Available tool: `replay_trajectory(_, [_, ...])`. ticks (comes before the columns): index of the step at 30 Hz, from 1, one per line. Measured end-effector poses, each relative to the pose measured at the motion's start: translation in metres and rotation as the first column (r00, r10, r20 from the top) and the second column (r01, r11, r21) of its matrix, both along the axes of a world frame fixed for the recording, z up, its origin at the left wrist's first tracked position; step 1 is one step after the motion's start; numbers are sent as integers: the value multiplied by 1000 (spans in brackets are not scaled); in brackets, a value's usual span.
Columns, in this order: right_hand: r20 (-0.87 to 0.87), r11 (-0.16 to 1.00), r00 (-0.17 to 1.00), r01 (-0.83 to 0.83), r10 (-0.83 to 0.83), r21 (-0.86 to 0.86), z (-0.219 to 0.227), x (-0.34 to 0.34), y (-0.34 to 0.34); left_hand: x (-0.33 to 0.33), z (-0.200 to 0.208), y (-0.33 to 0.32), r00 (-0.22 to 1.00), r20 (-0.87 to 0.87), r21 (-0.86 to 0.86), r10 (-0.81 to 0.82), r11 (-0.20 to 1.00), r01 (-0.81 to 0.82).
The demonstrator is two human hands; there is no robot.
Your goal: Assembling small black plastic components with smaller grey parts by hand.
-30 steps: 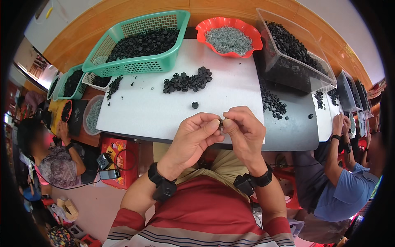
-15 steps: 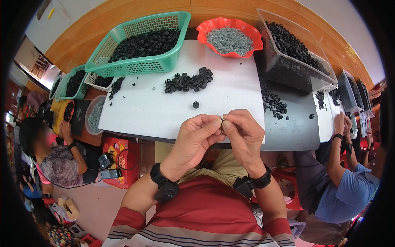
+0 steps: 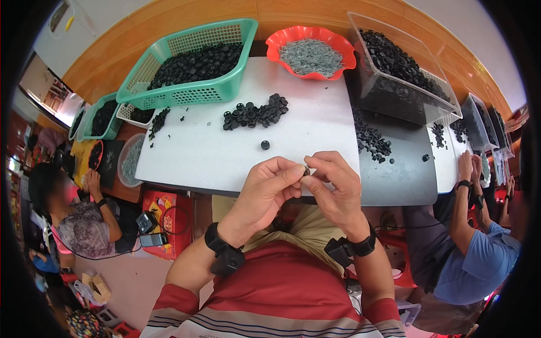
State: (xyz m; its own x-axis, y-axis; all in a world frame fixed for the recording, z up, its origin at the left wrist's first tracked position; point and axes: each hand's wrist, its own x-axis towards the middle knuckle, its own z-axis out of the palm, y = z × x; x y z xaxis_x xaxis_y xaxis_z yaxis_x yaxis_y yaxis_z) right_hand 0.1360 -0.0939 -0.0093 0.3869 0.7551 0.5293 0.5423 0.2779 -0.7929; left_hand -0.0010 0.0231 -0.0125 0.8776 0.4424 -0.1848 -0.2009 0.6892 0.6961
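Close together over the front edge of the white table mat (image 3: 214, 160), my two hands meet at a small dark part (image 3: 306, 170). My left hand (image 3: 273, 183) pinches it between thumb and fingers; the part's exact kind is too small to tell. The right hand (image 3: 335, 188) has its thumb and forefinger at the same part, slightly parted around it. Just beyond them one round black plastic piece (image 3: 265, 145) stands alone on the mat. Farther back lies a pile of similar black pieces (image 3: 256, 114).
A green basket (image 3: 186, 96) of black parts stands at the back left. Beside it are a red scalloped bowl (image 3: 349, 59) of metal pins and a clear bin (image 3: 389, 93) of black parts. Loose black pieces (image 3: 372, 135) lie right. People sit at left (image 3: 90, 219) and right (image 3: 479, 259).
My right thumb and forefinger have loosened and parted a little, so the small dark part shows more. The left hand keeps its pinch. The view has shifted slightly.
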Motion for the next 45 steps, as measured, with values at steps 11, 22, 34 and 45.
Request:
replay_trajectory(11, [-68,997,998,17,-12,72,-8,-4,0,3,6,-7,999,46,-58,7,998,-5])
replay_trajectory(22, [-189,990,982,31,-4,140,-17,-3,-2,8,5,-9,999,42,-88,-4,996,8])
replay_trajectory(34, [-215,989,976,63,-33,135,-17,-3,-7,10,5,-16,998,54,-92,31,995,-26])
replay_trajectory(45, [188,945,954,178,-234,275,-12,-2,-5,10,9,-23,998,9,-24,54,998,-54])
